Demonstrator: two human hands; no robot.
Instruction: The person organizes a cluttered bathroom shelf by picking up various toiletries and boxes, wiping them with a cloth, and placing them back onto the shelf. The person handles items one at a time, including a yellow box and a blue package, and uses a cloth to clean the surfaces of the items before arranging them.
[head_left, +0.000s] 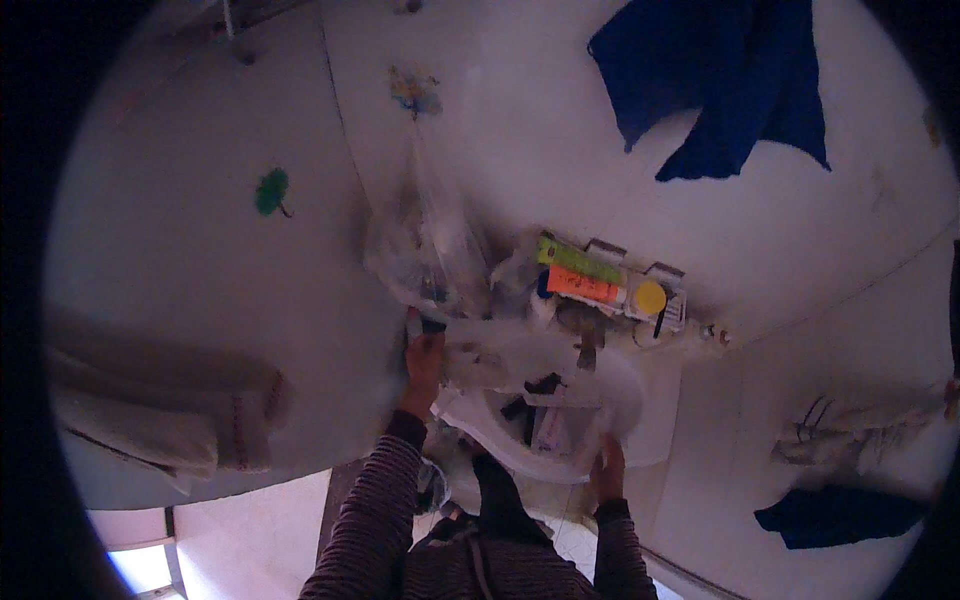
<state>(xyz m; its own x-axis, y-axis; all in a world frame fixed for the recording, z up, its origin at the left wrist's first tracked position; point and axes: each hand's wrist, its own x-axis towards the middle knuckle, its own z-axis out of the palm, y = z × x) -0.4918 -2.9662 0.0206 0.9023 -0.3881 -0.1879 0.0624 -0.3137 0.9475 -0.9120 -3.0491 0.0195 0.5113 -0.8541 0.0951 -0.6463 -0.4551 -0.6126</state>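
A white washbasin [630, 390] is fixed to the wall in front of me. A pale, see-through container [568, 428] sits in its bowl, with several dark and light small things in it that are too dim to name. At the basin's left edge my left hand [426, 368] has its fingers curled beside a small dark item [433, 326]; what they grip is hidden. Close to the container's right end is my right hand [606, 470], its fingers closed against a pale edge that I cannot make out. The tap [587, 350] stands behind the bowl.
A wall rack [672, 310] holds a green tube [580, 260], an orange tube [583, 286] and a yellow round lid [650, 297]. Clear plastic bags [430, 260] hang behind the basin's left. Blue cloth [720, 80] hangs above; towels [150, 420] hang at the left.
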